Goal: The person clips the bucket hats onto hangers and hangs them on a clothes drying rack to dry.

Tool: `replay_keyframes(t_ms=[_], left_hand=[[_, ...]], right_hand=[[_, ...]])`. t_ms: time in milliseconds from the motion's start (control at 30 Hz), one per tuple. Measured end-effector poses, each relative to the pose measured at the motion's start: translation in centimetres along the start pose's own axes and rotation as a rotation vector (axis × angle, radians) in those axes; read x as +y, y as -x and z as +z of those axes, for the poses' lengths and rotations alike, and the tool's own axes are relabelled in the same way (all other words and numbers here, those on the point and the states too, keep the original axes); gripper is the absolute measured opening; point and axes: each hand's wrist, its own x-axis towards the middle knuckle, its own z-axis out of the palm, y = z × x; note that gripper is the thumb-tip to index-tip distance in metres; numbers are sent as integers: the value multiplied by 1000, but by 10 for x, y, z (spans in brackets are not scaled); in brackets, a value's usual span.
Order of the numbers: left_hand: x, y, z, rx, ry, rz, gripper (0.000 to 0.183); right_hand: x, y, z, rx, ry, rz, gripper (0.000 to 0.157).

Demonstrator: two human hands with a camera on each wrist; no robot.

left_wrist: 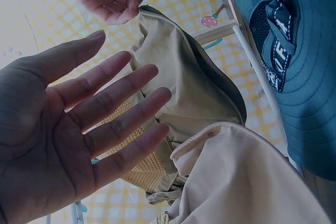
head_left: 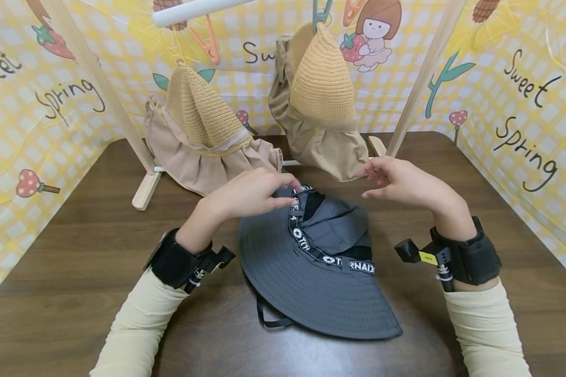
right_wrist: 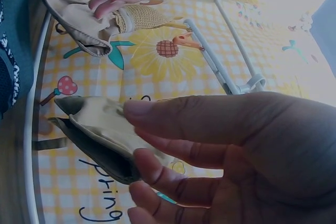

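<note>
A dark grey bucket hat (head_left: 306, 293) with a lettered black band lies on the table, its wide brim toward me. Above the far left part of it is my left hand (head_left: 252, 193), palm facing the hanging hats and fingers spread in the left wrist view. My right hand (head_left: 401, 180) is raised beside the khaki-brimmed straw hat (head_left: 323, 78), fingertips right at the brim's lower edge. In the right wrist view its thumb and fingers (right_wrist: 173, 119) are bent with a gap between them. A beige-brimmed straw hat (head_left: 203, 115) hangs behind my left hand.
The wooden stand (head_left: 417, 89) has a white top bar (head_left: 203, 11) with orange clips (head_left: 205, 42) and a blue-grey clip (head_left: 320, 14). A white lower rod crosses behind the grey hat. Yellow checked cloth (head_left: 514, 173) encloses the brown table (head_left: 66, 293) at back and sides.
</note>
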Motion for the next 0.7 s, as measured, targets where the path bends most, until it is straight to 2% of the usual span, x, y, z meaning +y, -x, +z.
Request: replay_keyframes(t_ms=[333,700], left_hand=[[1,0,0,-10,3,-10,28],[-3,-2,4,-56,38,14,27]], right_hand=[[1,1,-1,-92,68,-46,29],[11,-1,1,-195,11,-13,30]])
